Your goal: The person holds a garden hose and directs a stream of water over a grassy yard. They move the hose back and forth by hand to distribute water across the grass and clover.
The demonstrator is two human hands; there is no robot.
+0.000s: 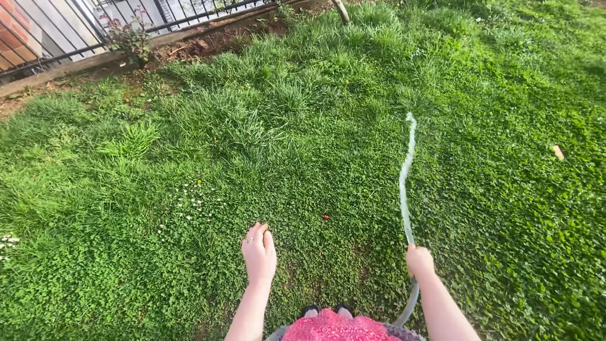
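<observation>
The right hand [419,260], at the lower right of the frame, is closed around a pale hose [404,189]; the hose runs from below the wrist up through the fist and on across the lawn [158,265], ending near the centre right of the frame; whether water comes from its tip cannot be told; the left hand [259,252], at the lower centre, hangs open with fingers loosely together, holding nothing, a ring on one finger; a small red speck [326,217] lies in the grass between the hands, apart from both; a pale scrap [557,152] lies at the right, well away from the hose; a railing [57,35] and a strip of bare soil [208,41] run along the upper left; judged from this, the work in hand is leading the hose over the grass; the next move would call for a firm grip and a swing of the right arm to shift the free end, the left hand free to help
</observation>
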